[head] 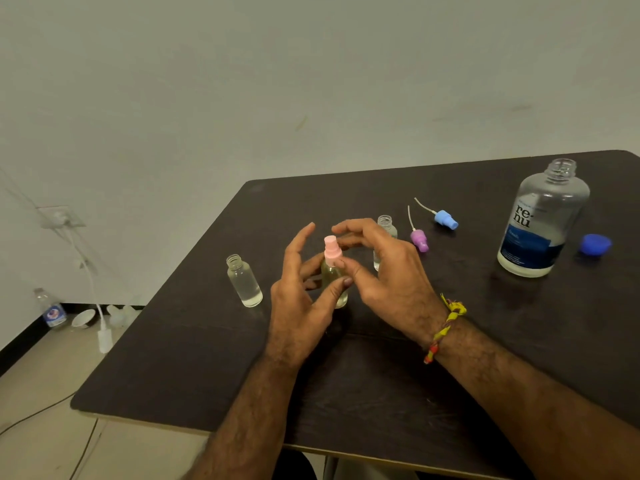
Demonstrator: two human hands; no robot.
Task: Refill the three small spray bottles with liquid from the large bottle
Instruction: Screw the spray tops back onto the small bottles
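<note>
At the middle of the dark table (173, 358), a small clear bottle (341, 296) stands upright with a pink sprayer head (331, 249) on its neck. My left hand (301, 299) grips the bottle's body, thumb in front. My right hand (384, 275) pinches the sprayer's collar with thumb and fingers. A second small bottle (244, 282) stands open to the left, with clear liquid in it. A third small bottle (386, 225) stands open, partly hidden behind my right hand. The large bottle (540, 223) stands uncapped at the far right, about a third full.
A purple sprayer head (419, 240) and a blue sprayer head (446, 219) lie on the table behind my right hand. The large bottle's blue cap (595, 244) lies at the right edge. On the floor to the left are a plastic bottle (52, 310) and a white cable (88, 271).
</note>
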